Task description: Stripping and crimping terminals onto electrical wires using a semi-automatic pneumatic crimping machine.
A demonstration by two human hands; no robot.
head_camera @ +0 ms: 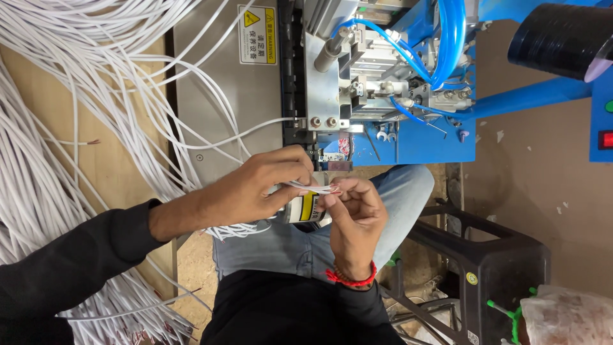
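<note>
We see the blue machine (408, 83) filling the top, and a great heap of white wires (57, 160) spreading across the wooden bench on the left. A black stool (491, 262) stands lower right. Now our left hand (255, 188) reaches in from the left, sleeve dark, fingers curled and pinched on a thin white wire end (319, 189). Our right hand (354, 214), red thread at the wrist, comes up from below, fingertips nipping that same wire end, just under the machine's front.
</note>
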